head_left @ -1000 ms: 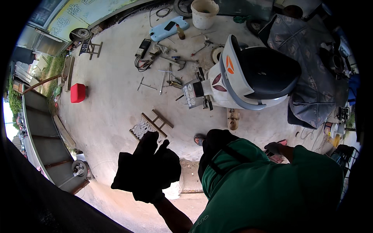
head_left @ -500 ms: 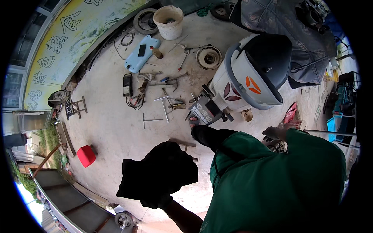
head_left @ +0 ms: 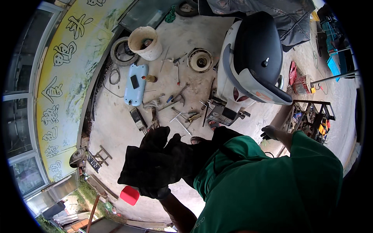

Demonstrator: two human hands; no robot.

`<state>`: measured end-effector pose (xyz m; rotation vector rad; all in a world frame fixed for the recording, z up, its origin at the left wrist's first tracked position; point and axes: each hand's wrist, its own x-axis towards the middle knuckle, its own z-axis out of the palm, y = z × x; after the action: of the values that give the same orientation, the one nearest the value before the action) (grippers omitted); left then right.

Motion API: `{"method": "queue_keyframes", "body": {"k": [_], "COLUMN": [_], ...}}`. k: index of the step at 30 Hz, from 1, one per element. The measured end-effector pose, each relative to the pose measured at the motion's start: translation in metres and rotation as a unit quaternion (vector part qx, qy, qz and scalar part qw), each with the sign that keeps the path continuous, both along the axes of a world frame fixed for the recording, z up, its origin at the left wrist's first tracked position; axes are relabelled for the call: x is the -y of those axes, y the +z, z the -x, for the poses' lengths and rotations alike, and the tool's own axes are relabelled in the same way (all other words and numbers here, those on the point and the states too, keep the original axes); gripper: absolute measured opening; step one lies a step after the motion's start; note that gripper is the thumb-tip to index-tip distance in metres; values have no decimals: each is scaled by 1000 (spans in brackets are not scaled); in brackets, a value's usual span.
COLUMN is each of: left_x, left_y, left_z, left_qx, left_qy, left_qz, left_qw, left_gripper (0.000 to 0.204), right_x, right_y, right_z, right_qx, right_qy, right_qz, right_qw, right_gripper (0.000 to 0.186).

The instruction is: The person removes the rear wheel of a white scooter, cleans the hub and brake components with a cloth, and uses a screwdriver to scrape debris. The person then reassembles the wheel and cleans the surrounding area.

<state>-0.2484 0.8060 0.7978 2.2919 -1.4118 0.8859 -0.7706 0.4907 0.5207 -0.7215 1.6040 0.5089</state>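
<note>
My left hand (head_left: 157, 191) grips a bundle of black cloth (head_left: 149, 163), which hangs in folds above the floor and hides most of the fingers. To the right of my body, my right hand (head_left: 269, 133) hangs free with nothing in it and its fingers somewhat apart. It looks dark, perhaps gloved. Ahead stands a white scooter (head_left: 229, 83) with a black seat (head_left: 258, 42) and a number plate (head_left: 222, 113) at its rear. My feet in sandals (head_left: 213, 123) show just behind the plate.
Tools, among them a T-handle wrench (head_left: 182, 123) and a hammer (head_left: 179, 101), lie scattered on the concrete. Beyond are a light blue panel (head_left: 136, 91), a white bucket (head_left: 149, 48), a tyre (head_left: 116, 56) and a wheel hub (head_left: 200, 60). A red stool (head_left: 129, 195) stands left; a tool rack (head_left: 311, 116) right.
My view has turned, so the scooter and tools appear shifted. The black cloth has changed its folds and spreads wider. My right hand still hangs at my side, fingers more visible.
</note>
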Motion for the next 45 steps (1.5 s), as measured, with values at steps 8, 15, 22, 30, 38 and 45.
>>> {"method": "queue_keyframes", "body": {"k": [8,15,22,30,38,45], "left_x": [28,45,63,73,84,128], "left_y": [-34,-58,-51,-36,-38,-53], "left_z": [-170,-323,-410,-423,-405,-407], "left_qx": [-114,-214,-254,-278,-301,-318], "left_qy": [-137,-211,-226,-203,-193,-227], "left_qz": [-3,-7,-28,-71,-111,-149], "left_qw": [984,954,940,936,927,908], "left_gripper": [49,47,46,45,44,44], "right_x": [-112,-262,-343,-331,-281,-291], "right_y": [31,87,104,49,13,12], "right_z": [-76,-161,-232,-220,-171,-168], "right_qx": [1,-61,-47,17,59,63], "right_qy": [-234,-306,-387,-462,-473,-496], "right_qz": [21,-9,-40,-5,56,83], "right_qw": [972,950,920,887,877,862], "right_gripper": [40,38,35,38,44,43]}}
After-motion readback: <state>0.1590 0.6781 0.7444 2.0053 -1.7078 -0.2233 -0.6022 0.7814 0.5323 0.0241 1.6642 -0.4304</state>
